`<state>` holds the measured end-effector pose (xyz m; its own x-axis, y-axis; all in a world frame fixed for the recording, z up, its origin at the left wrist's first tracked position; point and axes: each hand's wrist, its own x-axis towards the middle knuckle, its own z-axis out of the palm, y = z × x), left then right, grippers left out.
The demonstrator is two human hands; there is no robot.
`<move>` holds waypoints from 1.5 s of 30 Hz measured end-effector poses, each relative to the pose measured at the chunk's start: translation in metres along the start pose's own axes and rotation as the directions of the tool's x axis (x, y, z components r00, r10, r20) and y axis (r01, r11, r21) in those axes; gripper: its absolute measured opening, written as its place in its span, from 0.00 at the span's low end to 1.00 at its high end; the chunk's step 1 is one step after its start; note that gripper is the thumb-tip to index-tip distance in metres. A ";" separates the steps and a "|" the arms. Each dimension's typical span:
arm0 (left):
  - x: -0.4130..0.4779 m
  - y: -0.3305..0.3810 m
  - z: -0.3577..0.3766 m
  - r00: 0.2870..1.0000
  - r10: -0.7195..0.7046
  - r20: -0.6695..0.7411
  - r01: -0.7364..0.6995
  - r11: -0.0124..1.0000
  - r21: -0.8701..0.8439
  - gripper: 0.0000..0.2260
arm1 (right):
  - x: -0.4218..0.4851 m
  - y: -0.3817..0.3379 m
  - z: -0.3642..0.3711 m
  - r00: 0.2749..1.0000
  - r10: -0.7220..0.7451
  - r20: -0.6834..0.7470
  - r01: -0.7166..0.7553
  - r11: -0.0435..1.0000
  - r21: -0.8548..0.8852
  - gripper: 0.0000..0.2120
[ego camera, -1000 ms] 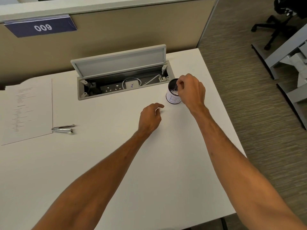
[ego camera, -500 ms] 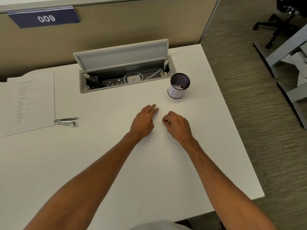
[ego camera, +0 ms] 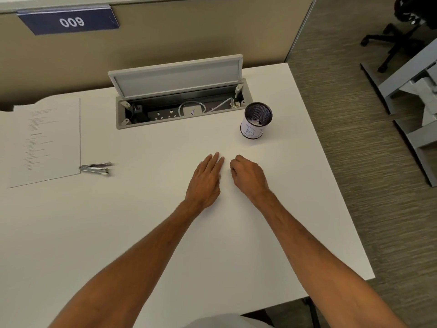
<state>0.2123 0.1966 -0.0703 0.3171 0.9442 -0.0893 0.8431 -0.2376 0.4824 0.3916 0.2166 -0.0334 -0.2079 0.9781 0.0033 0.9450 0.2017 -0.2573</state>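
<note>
A black mesh cup [ego camera: 254, 129] with a white label stands on the white desk [ego camera: 165, 245], right of the cable box; white scraps lie inside it. My left hand [ego camera: 205, 181] lies flat on the desk with its fingers straight and together. Just to its right, my right hand [ego camera: 248, 178] rests on the desk with its fingers curled under. Nothing shows in either hand, and what lies under the right fingertips is hidden. Both hands are a hand's length in front of the cup.
An open cable box [ego camera: 123, 119] with a raised grey lid [ego camera: 175, 76] is set into the desk's back. A printed sheet [ego camera: 47, 143] and a metal stapler [ego camera: 94, 168] lie at the left. The desk's right edge drops to carpet; an office chair [ego camera: 402, 31] stands far right.
My right hand has drawn back from the cup's rim to the desk beside my left hand. The left hand has flattened, and the small white scrap it held is gone from view.
</note>
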 end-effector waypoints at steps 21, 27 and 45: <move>0.000 -0.004 -0.001 0.999 0.008 0.039 -0.010 0.999 0.035 0.25 | 0.032 0.004 -0.058 0.908 0.195 -0.370 -0.120 0.969 0.215 0.05; 0.000 -0.001 -0.004 0.999 0.011 0.030 -0.013 0.998 0.069 0.25 | 0.092 0.039 -0.107 0.904 0.322 -0.280 -0.265 0.938 0.221 0.05; 0.001 0.008 -0.012 0.997 -0.032 0.066 0.027 0.997 0.078 0.25 | 0.104 0.047 -0.101 0.916 0.305 -0.261 -0.282 0.951 0.123 0.05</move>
<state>0.2143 0.1988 -0.0560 0.3179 0.9342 -0.1620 0.8825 -0.2291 0.4108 0.4397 0.3329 0.0525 0.1642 0.9704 0.1769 0.9269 -0.0904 -0.3642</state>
